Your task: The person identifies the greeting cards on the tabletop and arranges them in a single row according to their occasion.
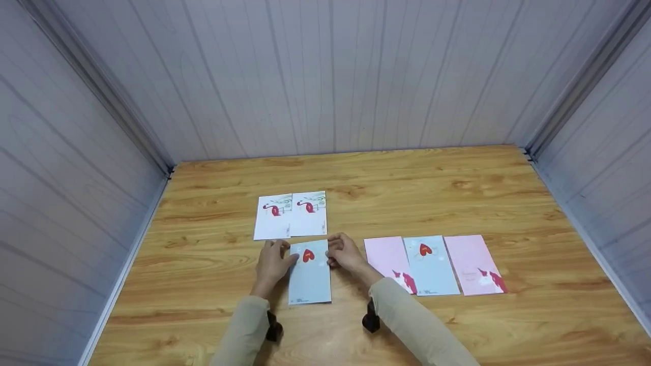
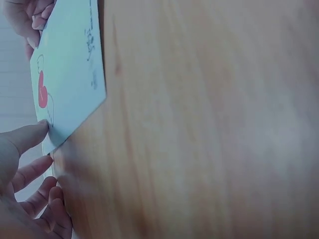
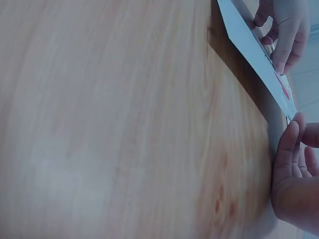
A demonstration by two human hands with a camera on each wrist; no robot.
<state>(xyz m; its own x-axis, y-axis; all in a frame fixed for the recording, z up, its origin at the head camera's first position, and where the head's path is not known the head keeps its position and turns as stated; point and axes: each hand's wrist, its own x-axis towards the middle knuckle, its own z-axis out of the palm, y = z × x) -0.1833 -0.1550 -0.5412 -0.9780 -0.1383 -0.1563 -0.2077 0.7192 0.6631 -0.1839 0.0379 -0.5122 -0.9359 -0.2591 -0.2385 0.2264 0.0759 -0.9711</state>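
A light blue card [image 1: 309,277] with a red heart lies lengthwise near the table's front, its far end raised a little off the wood. My left hand [image 1: 285,254] pinches its far left corner, thumb on top. My right hand [image 1: 333,253] pinches the far right corner. The left wrist view shows the card [image 2: 70,74] with my left hand's [image 2: 30,164] thumb on its corner and the other hand [image 2: 27,17] at the far edge. In the right wrist view the card [image 3: 254,55] stands edge-on above its shadow, held between my right hand [image 3: 294,164] and left hand [image 3: 281,35].
Two white flamingo cards [image 1: 291,215] lie side by side just beyond my hands. To the right, a pink card [image 1: 387,256], a light blue heart card [image 1: 431,267] and another pink card [image 1: 473,264] form a row. Grey walls enclose the wooden table [image 1: 457,203] on three sides.
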